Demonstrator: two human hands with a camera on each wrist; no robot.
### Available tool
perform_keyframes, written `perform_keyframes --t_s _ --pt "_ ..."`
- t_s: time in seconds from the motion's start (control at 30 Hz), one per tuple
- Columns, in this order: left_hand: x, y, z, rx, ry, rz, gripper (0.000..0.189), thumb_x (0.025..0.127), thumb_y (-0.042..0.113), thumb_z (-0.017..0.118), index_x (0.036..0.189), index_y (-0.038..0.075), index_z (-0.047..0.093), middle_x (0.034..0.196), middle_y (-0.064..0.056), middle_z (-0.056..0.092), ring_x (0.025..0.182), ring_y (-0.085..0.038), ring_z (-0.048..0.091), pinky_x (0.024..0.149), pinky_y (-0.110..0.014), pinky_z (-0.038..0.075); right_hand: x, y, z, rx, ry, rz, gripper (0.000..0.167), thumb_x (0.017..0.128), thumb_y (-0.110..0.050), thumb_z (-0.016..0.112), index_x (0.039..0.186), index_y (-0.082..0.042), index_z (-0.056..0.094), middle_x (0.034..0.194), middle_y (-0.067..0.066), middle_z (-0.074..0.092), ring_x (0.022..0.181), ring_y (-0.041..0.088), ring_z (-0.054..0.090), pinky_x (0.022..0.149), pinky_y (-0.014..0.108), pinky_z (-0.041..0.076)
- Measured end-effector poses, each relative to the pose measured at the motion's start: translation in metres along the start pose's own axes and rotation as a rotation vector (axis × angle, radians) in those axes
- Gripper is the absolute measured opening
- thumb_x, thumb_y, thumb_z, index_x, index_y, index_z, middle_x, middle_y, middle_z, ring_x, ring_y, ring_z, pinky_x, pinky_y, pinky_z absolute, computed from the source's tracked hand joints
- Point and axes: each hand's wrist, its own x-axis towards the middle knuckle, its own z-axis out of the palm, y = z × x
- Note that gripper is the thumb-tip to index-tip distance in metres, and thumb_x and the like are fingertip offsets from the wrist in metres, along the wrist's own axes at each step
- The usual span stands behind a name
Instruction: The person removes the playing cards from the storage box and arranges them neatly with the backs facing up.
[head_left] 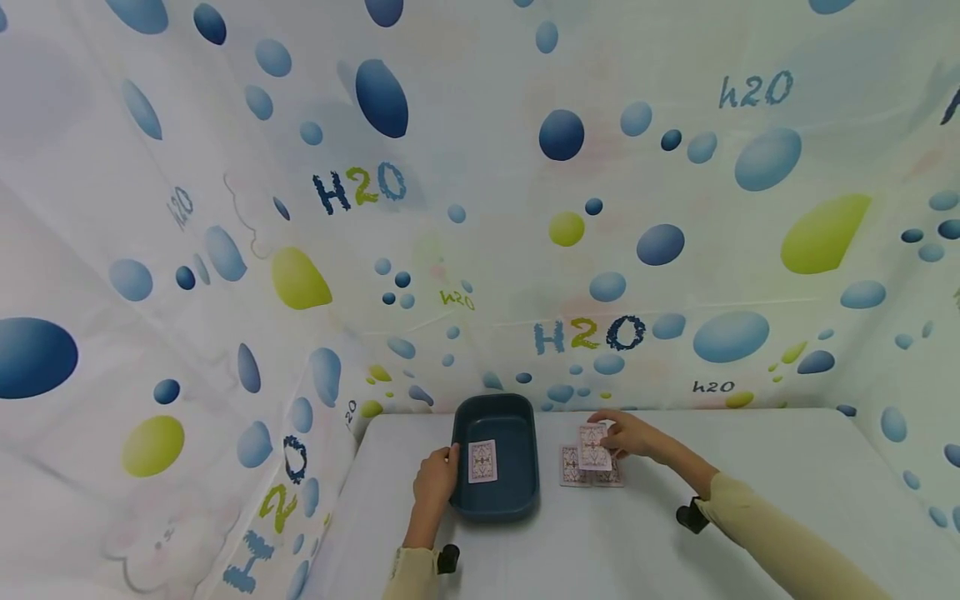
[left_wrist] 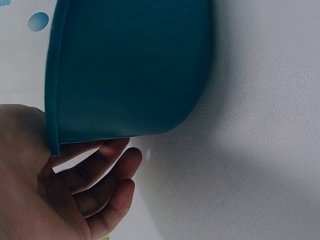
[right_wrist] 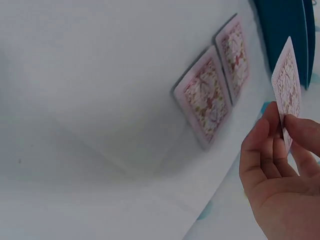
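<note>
- From where I stand, the fingers of the right hand (head_left: 628, 435) are closed in a pinch on one playing card (head_left: 592, 446), thumb against one face and fingertips against the other.
- That card is up off the counter (head_left: 675, 533); the right wrist view shows it apart from the two cards (right_wrist: 206, 97) lying below, though from the head they overlap.
- I'd say a light pinch near the edge serves best here, firm enough that the card can't swivel, gentle enough not to bow it.
- Lifting clear of the pair before any sideways move would, I think, avoid dragging the lower cards out of place.
- The fingers of the left hand (head_left: 437, 479) are curled around the near-left wall of the blue tray (head_left: 519, 454), thumb side over the rim; a steady, easy hold should be enough, with no tipping.
- The held card looks flat and stiff, its patterned back in reddish tones inside a pale border with rounded corners.
- The pair on the counter, to the right of the tray, lie side by side, backs up.
- Another card (head_left: 482, 462) rests back up inside the tray, toward its left wall.
</note>
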Motion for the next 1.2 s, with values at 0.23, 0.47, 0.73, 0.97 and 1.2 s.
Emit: perform_keyframes --t_s 0.23,0.47,0.73,0.97,1.2 --pt "0.002 -0.002 0.002 0.000 -0.001 -0.001 0.042 0.106 0.036 0.047 0.116 0.002 0.071 0.110 -0.020 0.074 0.093 -0.039 0.071 0.073 -0.053 0.055 -0.006 0.019 -0.009 -0.020 0.009 0.021 0.042 0.096 -0.003 0.060 0.137 -0.001 0.052 0.087 0.010 0.060 0.073 0.019 0.059 0.066 0.033 0.055" --pt "0.001 -0.002 0.002 0.003 0.000 -0.010 0.042 0.106 0.035 0.047 0.117 0.002 0.071 0.112 -0.020 0.073 0.096 -0.040 0.071 0.075 -0.054 0.055 -0.014 0.039 -0.013 -0.072 0.036 0.091 0.040 0.095 -0.003 0.061 0.134 -0.002 0.054 0.095 0.011 0.060 0.076 0.020 0.057 0.067 0.034 0.053" --pt "0.003 -0.001 0.002 0.002 -0.006 -0.020 0.042 0.106 0.035 0.047 0.114 0.002 0.071 0.108 -0.020 0.074 0.089 -0.036 0.071 0.071 -0.051 0.054 -0.021 0.060 -0.027 -0.153 0.064 0.122 0.039 0.094 -0.001 0.061 0.132 0.000 0.054 0.094 0.012 0.060 0.074 0.020 0.055 0.065 0.032 0.048" --pt "0.003 -0.001 0.001 0.001 -0.008 -0.025 0.043 0.106 0.036 0.046 0.114 0.002 0.071 0.108 -0.019 0.074 0.092 -0.038 0.071 0.073 -0.052 0.054 -0.015 0.074 -0.022 -0.261 0.124 0.088 0.036 0.092 -0.002 0.065 0.127 -0.002 0.058 0.087 0.008 0.057 0.074 0.019 0.051 0.064 0.031 0.044" --pt "0.002 0.000 0.001 0.006 -0.009 -0.027 0.044 0.106 0.036 0.046 0.117 0.002 0.071 0.112 -0.020 0.073 0.096 -0.039 0.071 0.076 -0.054 0.054 -0.015 0.069 -0.011 -0.445 0.210 0.025 0.033 0.089 -0.004 0.069 0.121 0.001 0.061 0.091 0.010 0.058 0.079 0.021 0.050 0.069 0.036 0.045"
